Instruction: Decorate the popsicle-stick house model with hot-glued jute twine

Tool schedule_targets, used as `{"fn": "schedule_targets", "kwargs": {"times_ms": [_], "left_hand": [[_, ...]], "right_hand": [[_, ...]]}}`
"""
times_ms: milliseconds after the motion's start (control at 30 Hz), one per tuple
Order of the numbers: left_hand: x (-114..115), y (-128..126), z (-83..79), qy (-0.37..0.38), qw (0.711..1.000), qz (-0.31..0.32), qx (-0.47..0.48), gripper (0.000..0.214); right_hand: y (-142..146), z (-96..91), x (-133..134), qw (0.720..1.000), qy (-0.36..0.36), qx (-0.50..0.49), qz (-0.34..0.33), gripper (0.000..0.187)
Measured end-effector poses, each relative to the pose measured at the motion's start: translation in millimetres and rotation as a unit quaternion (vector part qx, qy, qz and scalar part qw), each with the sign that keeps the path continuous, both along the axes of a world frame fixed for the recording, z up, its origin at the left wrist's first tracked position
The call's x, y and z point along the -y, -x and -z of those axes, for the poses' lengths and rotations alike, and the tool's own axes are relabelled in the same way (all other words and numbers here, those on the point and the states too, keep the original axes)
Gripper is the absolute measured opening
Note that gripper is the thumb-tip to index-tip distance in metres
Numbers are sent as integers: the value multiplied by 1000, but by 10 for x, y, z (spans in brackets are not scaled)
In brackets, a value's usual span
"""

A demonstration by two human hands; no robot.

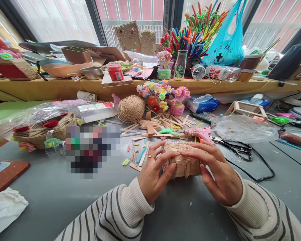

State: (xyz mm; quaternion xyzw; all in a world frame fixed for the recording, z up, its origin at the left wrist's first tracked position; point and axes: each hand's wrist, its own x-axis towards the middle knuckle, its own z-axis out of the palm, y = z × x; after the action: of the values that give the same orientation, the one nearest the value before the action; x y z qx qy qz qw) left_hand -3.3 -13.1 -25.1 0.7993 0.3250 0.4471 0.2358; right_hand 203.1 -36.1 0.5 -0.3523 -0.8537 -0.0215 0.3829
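My left hand point(153, 172) and my right hand point(217, 174) both grip a small box made of wooden craft sticks point(183, 164), partly wrapped in jute twine, low over the grey table point(65, 201). The left fingers curl round its left side, and a ring shows on one finger. The right fingers lie over its top and right side. Both sleeves are striped.
Behind the box lie a pink glue gun point(203, 133), loose wooden sticks point(165, 122), a ball of twine point(131, 108), black scissors point(237, 149) and a black cable point(263, 167). A twine basket point(40, 132) and a phone point(3, 172) sit left. Pipe-cleaner flowers point(163, 92) stand behind.
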Motion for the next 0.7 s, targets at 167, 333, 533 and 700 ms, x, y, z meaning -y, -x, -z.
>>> {"fn": "schedule_targets", "kwargs": {"times_ms": [167, 333, 533, 700], "left_hand": [[-5, 3, -4, 0, 1000, 5, 0, 29], [-4, 14, 6, 11, 1000, 4, -7, 28], [-3, 16, 14, 6, 1000, 2, -5, 27], [-5, 12, 20, 7, 1000, -1, -1, 26]], "right_hand": [[31, -7, 9, 1000, -1, -1, 4, 58], [27, -18, 1, 1000, -7, -1, 2, 60], [-6, -23, -9, 1000, -12, 7, 7, 59], [-46, -28, -11, 999, -31, -9, 25, 52]]}}
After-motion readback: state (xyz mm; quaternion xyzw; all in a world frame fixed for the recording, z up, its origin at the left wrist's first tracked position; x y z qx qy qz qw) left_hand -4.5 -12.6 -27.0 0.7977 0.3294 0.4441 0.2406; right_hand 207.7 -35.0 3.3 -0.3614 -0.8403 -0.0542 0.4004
